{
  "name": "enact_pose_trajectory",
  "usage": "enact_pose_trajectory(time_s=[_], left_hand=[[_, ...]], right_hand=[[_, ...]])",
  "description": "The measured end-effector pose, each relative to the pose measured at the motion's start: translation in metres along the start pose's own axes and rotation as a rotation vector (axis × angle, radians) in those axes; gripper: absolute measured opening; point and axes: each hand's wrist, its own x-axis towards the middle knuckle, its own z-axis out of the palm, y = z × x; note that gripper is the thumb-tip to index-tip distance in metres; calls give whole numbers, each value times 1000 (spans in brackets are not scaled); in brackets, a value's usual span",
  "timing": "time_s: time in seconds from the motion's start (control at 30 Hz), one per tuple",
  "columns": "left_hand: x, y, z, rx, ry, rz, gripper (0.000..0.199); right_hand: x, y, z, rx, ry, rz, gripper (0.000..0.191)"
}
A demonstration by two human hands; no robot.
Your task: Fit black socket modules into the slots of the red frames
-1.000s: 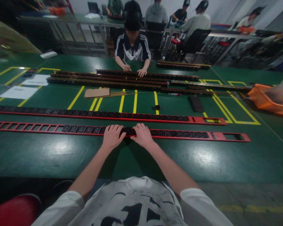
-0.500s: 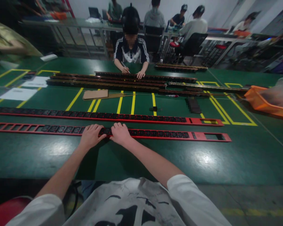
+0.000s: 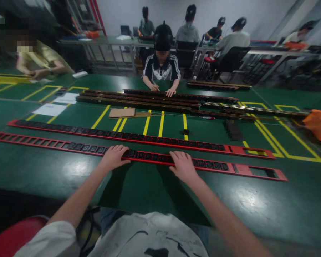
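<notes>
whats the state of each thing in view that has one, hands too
Near red strip: partly filled with black sockets, left-side slots open
Far red strip: black sockets along most of it
Left hand: laid across near strip
Right hand: laid across near strip
Cardboard: lying flat
White sheets: lying flat

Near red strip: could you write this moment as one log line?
Left hand: on near red strip | Right hand: on same strip | Strip: black sockets, open slots toward left end | Far red strip: lying beyond

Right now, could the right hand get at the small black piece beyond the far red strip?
Probably yes: between the right hand, on the near red strip, and the small black piece lies only the far red strip.
</notes>
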Motion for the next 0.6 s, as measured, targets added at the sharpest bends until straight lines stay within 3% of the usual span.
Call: enact_pose_trajectory(time_s=[0.2, 0.3, 0.37, 0.47, 0.6], left_hand=[[2, 3, -9, -52, -15, -25, 47], [-2, 4, -4, -82, 11, -40, 52], [-4, 6, 2, -93, 36, -32, 53], [-4, 16, 9, -93, 88, -26, 61], [7, 52, 11, -77, 133, -18, 66]], right_hand=[[-91, 151, 8, -187, 238, 190, 48], [-135, 196, 11, -261, 313, 318, 48], [-155, 204, 14, -266, 330, 323, 46], [-166, 197, 24, -245, 357, 298, 45], [-164, 182, 37, -257, 424, 367, 43]])
